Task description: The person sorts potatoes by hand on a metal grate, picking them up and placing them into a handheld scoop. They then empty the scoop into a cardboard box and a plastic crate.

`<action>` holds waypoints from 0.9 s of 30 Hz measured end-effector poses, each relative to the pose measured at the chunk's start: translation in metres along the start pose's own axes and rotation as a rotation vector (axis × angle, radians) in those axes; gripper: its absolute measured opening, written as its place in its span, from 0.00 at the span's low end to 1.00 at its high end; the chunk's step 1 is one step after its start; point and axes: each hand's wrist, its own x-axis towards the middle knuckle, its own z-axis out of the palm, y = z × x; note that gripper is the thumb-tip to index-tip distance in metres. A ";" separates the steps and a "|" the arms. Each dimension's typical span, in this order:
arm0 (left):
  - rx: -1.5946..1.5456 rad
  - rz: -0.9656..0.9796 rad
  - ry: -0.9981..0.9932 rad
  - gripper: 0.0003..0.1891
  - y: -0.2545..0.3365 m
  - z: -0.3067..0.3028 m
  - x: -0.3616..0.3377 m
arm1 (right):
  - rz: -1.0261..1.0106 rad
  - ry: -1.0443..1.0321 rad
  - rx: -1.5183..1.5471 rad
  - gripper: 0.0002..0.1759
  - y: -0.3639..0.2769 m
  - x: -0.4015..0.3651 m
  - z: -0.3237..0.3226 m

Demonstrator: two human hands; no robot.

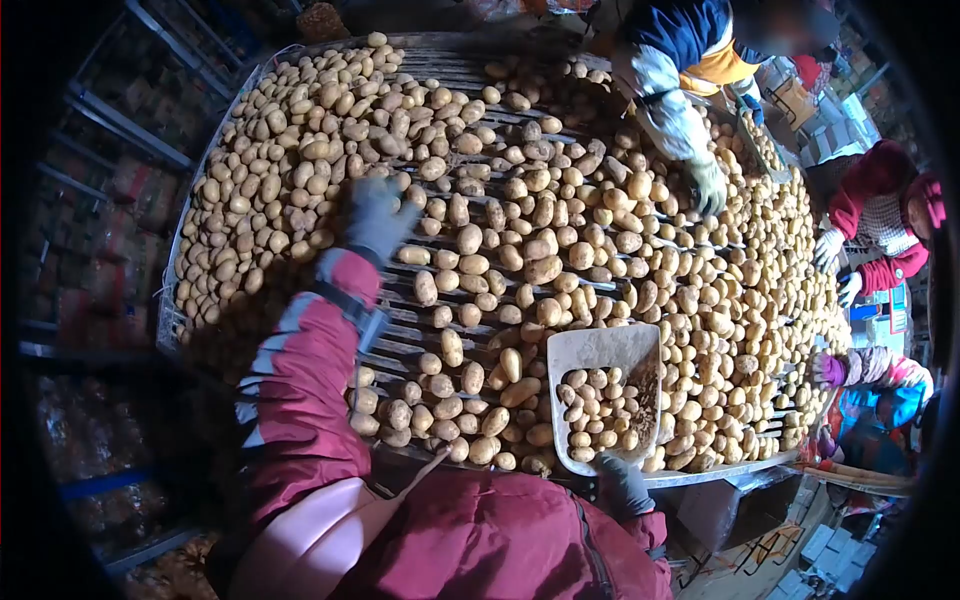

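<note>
A wide roller table (pixel 440 75) is covered with several loose potatoes (pixel 300 130). My left hand (pixel 375 215), in a grey glove with a red sleeve, reaches out over the potatoes at the left middle; whether it grips one is not visible. My right hand (pixel 622 485), also grey-gloved, holds the near end of a pale scoop (pixel 600 350) at the table's near edge. Small potatoes (pixel 598 405) lie inside the scoop.
A person in a blue and orange jacket reaches a gloved hand (pixel 708 187) onto the table from the far side. At the right stand two more people, one in red sleeves (pixel 875 200), one with a purple glove (pixel 830 370). Stacked crates (pixel 110 190) stand left.
</note>
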 end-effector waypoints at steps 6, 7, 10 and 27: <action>0.065 -0.232 -0.146 0.30 -0.046 0.031 -0.001 | -0.188 -0.044 -0.228 0.08 -0.045 0.008 -0.012; 0.017 -0.128 -0.009 0.30 -0.020 0.042 -0.015 | -0.193 -0.042 -0.234 0.08 -0.033 0.007 -0.011; -0.256 0.122 -0.073 0.32 0.051 0.065 -0.039 | -0.089 -0.058 -0.334 0.09 -0.005 0.003 -0.005; -0.521 0.155 -0.033 0.38 0.119 0.116 0.003 | -0.044 -0.063 -0.256 0.07 -0.009 0.002 -0.006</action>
